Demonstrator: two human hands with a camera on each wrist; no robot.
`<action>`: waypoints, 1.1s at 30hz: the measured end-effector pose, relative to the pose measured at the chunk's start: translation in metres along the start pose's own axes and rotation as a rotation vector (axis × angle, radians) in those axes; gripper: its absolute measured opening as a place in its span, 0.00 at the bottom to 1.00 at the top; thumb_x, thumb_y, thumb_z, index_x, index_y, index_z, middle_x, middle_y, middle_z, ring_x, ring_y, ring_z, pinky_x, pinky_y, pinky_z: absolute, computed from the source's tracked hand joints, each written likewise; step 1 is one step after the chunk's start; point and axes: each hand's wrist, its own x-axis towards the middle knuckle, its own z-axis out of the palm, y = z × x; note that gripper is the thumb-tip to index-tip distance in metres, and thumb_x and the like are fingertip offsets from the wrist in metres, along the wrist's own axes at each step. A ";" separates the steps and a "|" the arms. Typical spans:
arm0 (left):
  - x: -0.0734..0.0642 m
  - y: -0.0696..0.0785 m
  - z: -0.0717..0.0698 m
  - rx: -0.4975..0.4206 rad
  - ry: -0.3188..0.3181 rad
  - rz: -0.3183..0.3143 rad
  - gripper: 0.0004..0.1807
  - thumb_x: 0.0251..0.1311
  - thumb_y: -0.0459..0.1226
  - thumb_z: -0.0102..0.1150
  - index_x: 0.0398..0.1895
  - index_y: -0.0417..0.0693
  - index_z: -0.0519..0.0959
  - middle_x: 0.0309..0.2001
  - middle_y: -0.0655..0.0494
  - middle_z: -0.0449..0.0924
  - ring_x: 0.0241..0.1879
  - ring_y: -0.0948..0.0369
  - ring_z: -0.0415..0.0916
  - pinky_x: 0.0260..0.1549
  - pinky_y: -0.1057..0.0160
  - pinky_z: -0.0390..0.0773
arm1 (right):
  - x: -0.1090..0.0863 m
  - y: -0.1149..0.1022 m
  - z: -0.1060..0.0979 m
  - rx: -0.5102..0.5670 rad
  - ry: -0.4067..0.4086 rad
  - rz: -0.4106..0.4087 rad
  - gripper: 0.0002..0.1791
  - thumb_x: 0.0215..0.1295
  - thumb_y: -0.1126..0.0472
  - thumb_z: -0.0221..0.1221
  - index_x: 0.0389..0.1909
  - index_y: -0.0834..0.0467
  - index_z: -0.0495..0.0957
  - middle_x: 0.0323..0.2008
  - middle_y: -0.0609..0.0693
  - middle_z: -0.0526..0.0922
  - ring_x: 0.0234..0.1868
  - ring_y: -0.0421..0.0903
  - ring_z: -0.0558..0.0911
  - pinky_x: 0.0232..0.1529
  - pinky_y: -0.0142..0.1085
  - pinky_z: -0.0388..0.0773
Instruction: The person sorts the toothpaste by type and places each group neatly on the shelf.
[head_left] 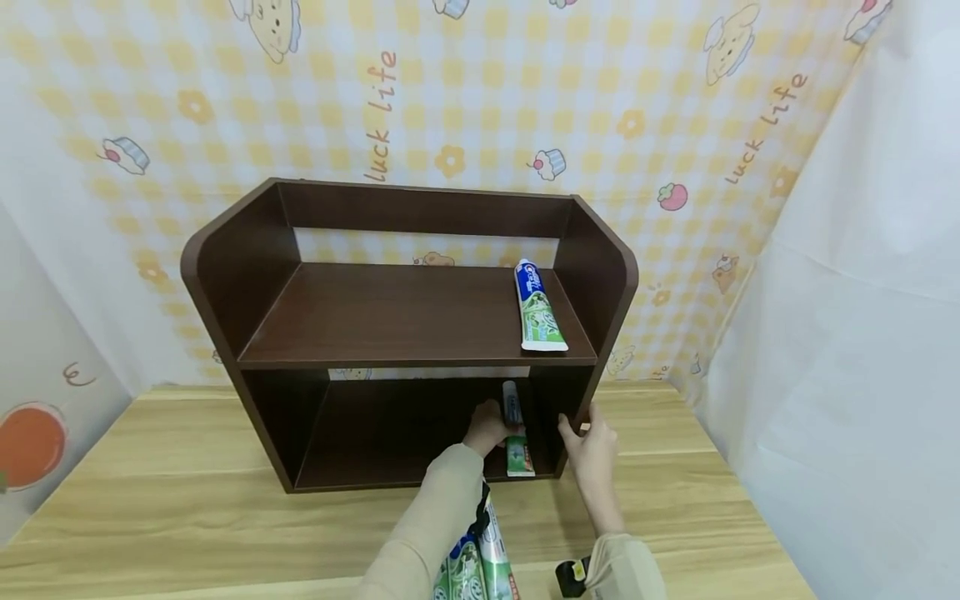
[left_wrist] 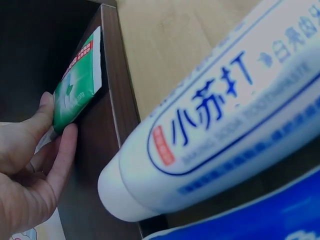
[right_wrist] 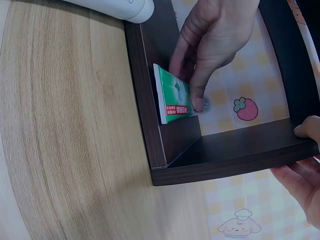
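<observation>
A green-and-white toothpaste tube [head_left: 519, 458] lies lengthwise on the lower board of a dark brown two-tier shelf [head_left: 390, 321], near its right side. My left hand [head_left: 487, 427] holds this tube around its middle, thumb on one side and fingers on the other in the left wrist view; its flat end [left_wrist: 95, 60] points to the shelf's front edge. My right hand [head_left: 592, 454] grips the shelf's right side panel, thumb inside and fingers outside. On the upper board, a blue-and-green toothpaste tube [head_left: 538, 308] lies at the right.
Several more toothpaste tubes lie on the wooden table [head_left: 187, 483] before the shelf, among them a white tube [head_left: 497, 554] and a blue-and-green tube [head_left: 467, 571], partly behind my left forearm. A yellow checked cloth [head_left: 480, 108] hangs behind; a white curtain [head_left: 847, 292] stands at the right.
</observation>
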 end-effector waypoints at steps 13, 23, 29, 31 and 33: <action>-0.003 -0.001 0.005 0.006 0.018 -0.003 0.13 0.50 0.36 0.65 0.31 0.35 0.75 0.23 0.47 0.77 0.19 0.58 0.74 0.16 0.65 0.74 | -0.001 -0.002 -0.004 -0.012 -0.029 0.024 0.09 0.54 0.63 0.61 0.27 0.63 0.71 0.25 0.62 0.82 0.26 0.57 0.84 0.16 0.37 0.79; -0.005 -0.004 0.006 0.143 -0.018 0.029 0.09 0.54 0.37 0.61 0.28 0.37 0.77 0.22 0.47 0.76 0.15 0.62 0.66 0.13 0.66 0.63 | -0.004 -0.003 0.001 -0.037 -0.014 0.007 0.09 0.52 0.64 0.62 0.27 0.63 0.71 0.21 0.60 0.81 0.18 0.51 0.81 0.14 0.32 0.72; -0.009 -0.002 0.005 0.169 -0.024 0.062 0.11 0.57 0.34 0.58 0.19 0.40 0.72 0.14 0.54 0.65 0.12 0.62 0.59 0.10 0.67 0.58 | -0.004 -0.004 0.000 -0.025 -0.035 0.040 0.09 0.53 0.63 0.61 0.29 0.63 0.71 0.25 0.62 0.82 0.20 0.52 0.82 0.16 0.34 0.75; -0.010 -0.002 0.004 0.146 -0.016 0.082 0.14 0.57 0.31 0.56 0.16 0.43 0.67 0.12 0.56 0.61 0.11 0.63 0.56 0.09 0.68 0.56 | -0.004 -0.004 -0.002 -0.027 -0.034 0.042 0.09 0.54 0.63 0.61 0.29 0.63 0.71 0.25 0.62 0.82 0.20 0.53 0.81 0.16 0.35 0.75; -0.010 -0.003 0.003 0.118 0.007 0.120 0.19 0.56 0.29 0.56 0.11 0.47 0.62 0.10 0.58 0.57 0.10 0.64 0.53 0.08 0.69 0.54 | -0.003 -0.003 -0.004 -0.034 -0.026 0.039 0.09 0.54 0.63 0.61 0.29 0.63 0.71 0.25 0.62 0.82 0.19 0.52 0.81 0.16 0.35 0.74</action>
